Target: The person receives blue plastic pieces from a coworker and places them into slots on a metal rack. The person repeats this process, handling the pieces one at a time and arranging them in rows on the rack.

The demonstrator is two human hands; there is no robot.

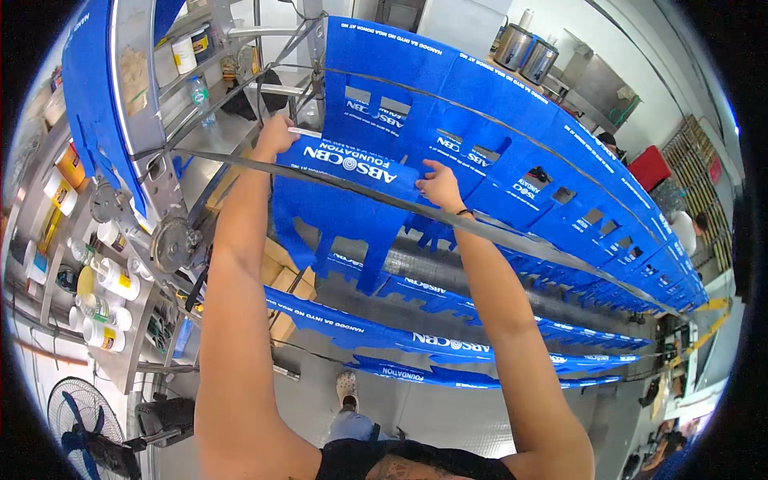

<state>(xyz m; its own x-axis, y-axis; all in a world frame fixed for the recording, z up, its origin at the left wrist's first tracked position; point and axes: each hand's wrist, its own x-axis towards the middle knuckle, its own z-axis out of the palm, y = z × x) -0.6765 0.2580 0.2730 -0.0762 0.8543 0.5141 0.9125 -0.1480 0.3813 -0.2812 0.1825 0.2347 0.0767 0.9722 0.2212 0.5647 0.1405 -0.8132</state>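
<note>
Between my hands is a blue printed fabric piece (pixel 352 166) with white lettering, its lower part cut into notches and strips. My left hand (pixel 276 136) is closed on its upper left corner, where a pale edge shows. My right hand (pixel 438 186) grips its right edge, with the fingers partly hidden. A dark strap (pixel 368 190) runs across in front of the piece and beneath my forearms. Behind it, a long row of similar blue fabric sheets (pixel 512 152) with cut-out openings hangs along a line.
More blue fabric strips (pixel 448 344) hang lower, across the middle. On the left stand a metal frame (pixel 148 144) and shelves with white tubs (pixel 104 336) and a water bottle (pixel 200 96). A fan (pixel 84 428) is at lower left. Steel containers (pixel 524 52) sit at the back.
</note>
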